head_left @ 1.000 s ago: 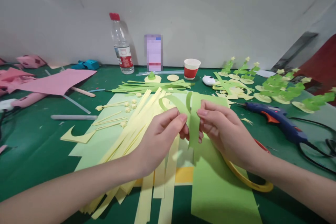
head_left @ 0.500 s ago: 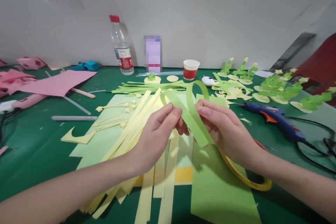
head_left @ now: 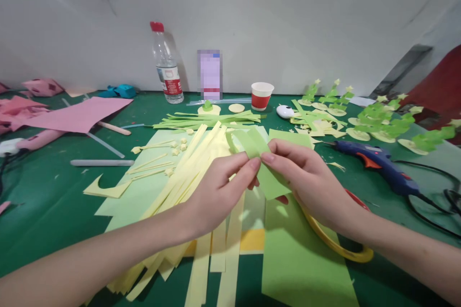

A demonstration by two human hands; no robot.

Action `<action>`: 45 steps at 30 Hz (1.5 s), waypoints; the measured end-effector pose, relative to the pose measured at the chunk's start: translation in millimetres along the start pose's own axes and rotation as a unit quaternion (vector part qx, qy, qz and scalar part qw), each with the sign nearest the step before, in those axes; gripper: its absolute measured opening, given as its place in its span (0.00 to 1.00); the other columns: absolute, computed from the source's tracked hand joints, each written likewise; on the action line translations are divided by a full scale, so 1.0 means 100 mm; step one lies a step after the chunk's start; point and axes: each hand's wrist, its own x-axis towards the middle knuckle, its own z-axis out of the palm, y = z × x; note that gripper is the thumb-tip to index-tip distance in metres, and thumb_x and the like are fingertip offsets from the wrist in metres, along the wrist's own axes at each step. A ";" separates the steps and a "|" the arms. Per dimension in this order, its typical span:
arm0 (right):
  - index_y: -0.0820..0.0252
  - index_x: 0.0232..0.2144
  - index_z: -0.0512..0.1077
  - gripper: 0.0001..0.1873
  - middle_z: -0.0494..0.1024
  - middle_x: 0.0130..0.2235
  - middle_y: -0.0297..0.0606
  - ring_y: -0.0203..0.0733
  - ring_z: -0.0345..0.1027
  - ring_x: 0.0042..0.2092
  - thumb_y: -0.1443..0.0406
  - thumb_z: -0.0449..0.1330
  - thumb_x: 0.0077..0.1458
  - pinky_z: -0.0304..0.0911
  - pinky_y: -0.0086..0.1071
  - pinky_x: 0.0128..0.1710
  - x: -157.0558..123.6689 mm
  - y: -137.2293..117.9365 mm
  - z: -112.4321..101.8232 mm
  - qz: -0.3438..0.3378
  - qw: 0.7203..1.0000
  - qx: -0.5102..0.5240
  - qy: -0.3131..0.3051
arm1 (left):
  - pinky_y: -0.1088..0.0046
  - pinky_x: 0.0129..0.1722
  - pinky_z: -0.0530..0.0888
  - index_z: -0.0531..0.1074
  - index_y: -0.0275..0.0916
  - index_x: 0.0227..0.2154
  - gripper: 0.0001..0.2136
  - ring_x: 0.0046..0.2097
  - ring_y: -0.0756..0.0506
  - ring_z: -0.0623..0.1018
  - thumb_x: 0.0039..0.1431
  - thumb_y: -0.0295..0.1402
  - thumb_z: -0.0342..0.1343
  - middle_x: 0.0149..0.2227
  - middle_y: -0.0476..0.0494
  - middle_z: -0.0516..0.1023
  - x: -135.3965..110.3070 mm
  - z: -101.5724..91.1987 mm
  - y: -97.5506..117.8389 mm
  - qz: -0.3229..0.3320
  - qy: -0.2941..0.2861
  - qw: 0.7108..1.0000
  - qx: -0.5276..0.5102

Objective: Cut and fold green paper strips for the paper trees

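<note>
Both my hands meet over the middle of the green table (head_left: 43,211) and pinch one green paper strip (head_left: 268,180). My left hand (head_left: 219,192) grips it with thumb and forefinger from the left. My right hand (head_left: 306,182) holds it from the right, the strip folded flat between the fingers. A short curl of the strip (head_left: 236,141) sticks out behind. Under the hands lies a fan of pale yellow paper strips (head_left: 187,177) and a green paper sheet (head_left: 302,259).
A blue glue gun (head_left: 378,163) with its cord lies to the right, scissors with yellow handles (head_left: 338,244) under my right wrist. Green paper trees (head_left: 382,122) stand at back right. A water bottle (head_left: 166,64), a red cup (head_left: 261,95) and pink paper (head_left: 77,112) are further back.
The tall loop of the green strip has been pressed down and folded flat between my fingers. Both hands stayed in nearly the same place.
</note>
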 end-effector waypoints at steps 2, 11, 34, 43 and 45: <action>0.59 0.17 0.58 0.14 0.53 0.19 0.26 0.27 0.49 0.19 0.63 0.54 0.50 0.53 0.18 0.12 0.00 0.02 0.01 -0.020 1.000 0.012 -0.001 | 0.74 0.24 0.60 0.56 0.40 0.17 0.14 0.23 0.51 0.61 0.58 0.32 0.41 0.19 0.53 0.59 -0.02 0.01 0.00 0.004 0.001 1.000 -0.003; 0.58 0.20 0.60 0.13 0.58 0.23 0.29 0.29 0.57 0.23 0.61 0.53 0.53 0.59 0.20 0.16 -0.05 0.07 0.04 -0.038 0.994 0.100 -0.022 | 0.75 0.26 0.63 0.57 0.40 0.17 0.14 0.24 0.51 0.63 0.59 0.33 0.41 0.20 0.53 0.59 -0.02 0.04 -0.02 -0.008 0.062 0.997 -0.045; 0.57 0.23 0.63 0.11 0.60 0.24 0.29 0.30 0.56 0.27 0.61 0.55 0.55 0.59 0.22 0.26 -0.07 0.13 0.08 -0.070 0.983 0.155 0.070 | 0.75 0.28 0.65 0.59 0.40 0.19 0.13 0.27 0.50 0.66 0.59 0.33 0.42 0.21 0.52 0.64 -0.02 0.05 -0.02 -0.017 0.042 0.999 -0.024; 0.56 0.30 0.68 0.12 0.64 0.26 0.28 0.31 0.59 0.29 0.58 0.64 0.43 0.60 0.23 0.29 -0.05 0.10 0.11 0.103 0.973 0.206 0.021 | 0.74 0.34 0.65 0.61 0.40 0.23 0.12 0.32 0.49 0.66 0.60 0.32 0.38 0.26 0.50 0.64 -0.02 0.02 -0.05 -0.015 -0.055 0.993 -0.106; 0.56 0.28 0.69 0.13 0.65 0.26 0.28 0.30 0.59 0.28 0.58 0.66 0.40 0.60 0.22 0.28 -0.04 0.08 0.10 0.123 0.964 0.234 0.013 | 0.74 0.32 0.64 0.61 0.40 0.23 0.12 0.31 0.49 0.65 0.59 0.35 0.38 0.26 0.50 0.63 -0.01 0.01 -0.06 -0.013 -0.068 0.993 -0.098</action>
